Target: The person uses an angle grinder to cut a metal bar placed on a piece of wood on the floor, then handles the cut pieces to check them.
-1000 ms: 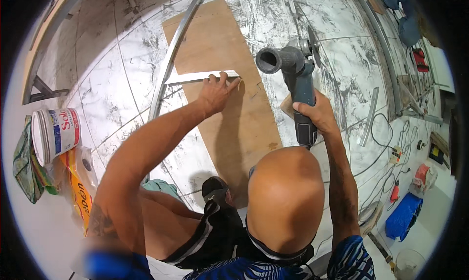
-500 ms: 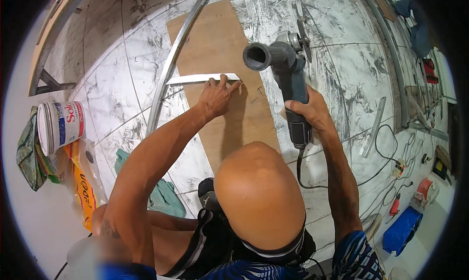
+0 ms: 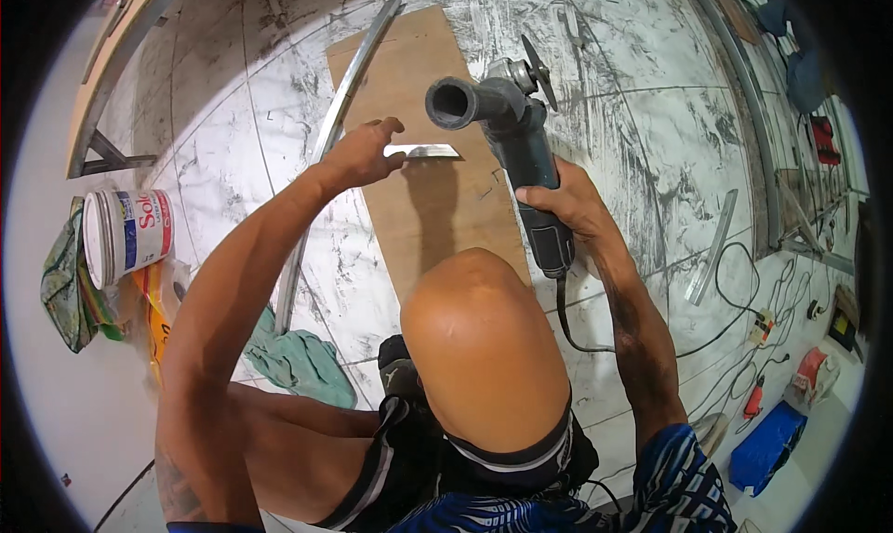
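Observation:
My right hand [image 3: 567,203] grips a dark teal and black angle grinder [image 3: 526,152], its disc raised and a side handle pointing at me. My left hand [image 3: 367,152] is beside the left end of a short silver metal piece [image 3: 431,151], fingers curved and apart; contact with it is unclear. The piece lies crosswise on a brown plywood board [image 3: 400,59]. A long silver metal bar [image 3: 358,59] runs along the board's left side. My bent knee [image 3: 479,328] is over the board's near end.
A white bucket [image 3: 126,235], green cloth [image 3: 302,370] and yellow bag [image 3: 153,328] are at left, below a wooden-topped frame [image 3: 107,68]. At right lie a metal strip [image 3: 712,245], tangled cords [image 3: 744,366], a blue bag [image 3: 767,445] and metal framing [image 3: 726,68].
My left hand has moved left along the short metal piece, uncovering more of it. The grinder in my right hand has shifted left and slightly up. My knee has come higher in view.

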A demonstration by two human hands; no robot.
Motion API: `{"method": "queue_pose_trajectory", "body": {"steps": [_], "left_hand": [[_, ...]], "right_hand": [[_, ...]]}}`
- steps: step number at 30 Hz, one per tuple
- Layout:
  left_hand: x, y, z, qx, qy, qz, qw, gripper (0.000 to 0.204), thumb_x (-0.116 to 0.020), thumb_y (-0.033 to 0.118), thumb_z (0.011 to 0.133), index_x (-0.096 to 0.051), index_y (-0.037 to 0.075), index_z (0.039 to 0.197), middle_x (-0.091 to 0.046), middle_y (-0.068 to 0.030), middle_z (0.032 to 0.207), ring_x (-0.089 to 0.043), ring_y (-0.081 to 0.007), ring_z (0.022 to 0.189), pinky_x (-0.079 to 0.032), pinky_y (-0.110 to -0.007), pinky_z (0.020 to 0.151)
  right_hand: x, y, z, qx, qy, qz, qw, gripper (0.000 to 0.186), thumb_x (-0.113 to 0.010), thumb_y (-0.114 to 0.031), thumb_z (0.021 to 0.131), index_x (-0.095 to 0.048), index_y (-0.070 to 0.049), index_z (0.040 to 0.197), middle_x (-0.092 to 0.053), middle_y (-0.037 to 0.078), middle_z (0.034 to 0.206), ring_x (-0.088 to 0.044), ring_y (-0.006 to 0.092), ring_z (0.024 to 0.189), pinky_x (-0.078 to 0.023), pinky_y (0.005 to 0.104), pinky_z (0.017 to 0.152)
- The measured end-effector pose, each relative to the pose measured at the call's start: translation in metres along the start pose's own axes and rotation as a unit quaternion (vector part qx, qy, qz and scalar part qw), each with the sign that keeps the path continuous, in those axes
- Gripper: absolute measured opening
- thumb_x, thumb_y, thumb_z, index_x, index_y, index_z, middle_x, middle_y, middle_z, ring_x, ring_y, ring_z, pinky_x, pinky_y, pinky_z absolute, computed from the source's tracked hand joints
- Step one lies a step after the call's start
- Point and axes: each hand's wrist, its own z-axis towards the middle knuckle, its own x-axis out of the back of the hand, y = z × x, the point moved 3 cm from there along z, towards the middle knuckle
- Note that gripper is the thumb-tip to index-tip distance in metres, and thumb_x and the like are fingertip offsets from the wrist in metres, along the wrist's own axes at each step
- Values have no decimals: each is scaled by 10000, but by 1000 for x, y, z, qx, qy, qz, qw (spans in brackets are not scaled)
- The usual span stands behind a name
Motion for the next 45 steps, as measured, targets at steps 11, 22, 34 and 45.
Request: {"method": "queue_pose_trajectory", "body": {"steps": [11, 22, 34, 45], "left_hand": [[-68, -24, -15, 82, 67, 150, 983, 575, -696, 208, 843, -441, 90, 1345, -504, -188, 1275, -638, -400, 1016, -564, -460, 830], [-114, -20, -15, 76, 208, 146, 964, 399, -585, 147, 905, -499, 122, 1294, -551, -150, 1149, -639, -347, 908, -531, -459, 780], [-97, -22, 0, 65, 183, 123, 973, 195, -559, 107, 883, -561, 152, 1072, -496, -162, 1082, -676, -331, 755, -568, -445, 644], [-104, -29, -9, 18, 191, 125, 973, 253, -618, 138, 870, -580, 168, 1118, -520, -122, 987, -644, -357, 759, -537, -478, 647]], "right_hand": [[-2, -5, -1, -25, -15, 59, 998, 491, -751, -289, 726, -622, -5, 1105, -610, 37, 901, -571, 133, 799, -464, 286, 726], [-12, 15, -18, -36, 25, 68, 997, 485, -702, -274, 742, -562, 16, 1106, -593, 55, 817, -578, 130, 708, -480, 268, 637], [5, 24, -38, -47, 35, 52, 997, 524, -731, -241, 736, -595, 24, 1167, -624, 60, 964, -575, 144, 859, -472, 287, 794], [-4, 41, -45, -44, 48, 28, 998, 616, -739, -254, 753, -551, 13, 1276, -642, 100, 1129, -579, 188, 1015, -435, 319, 946]]}}
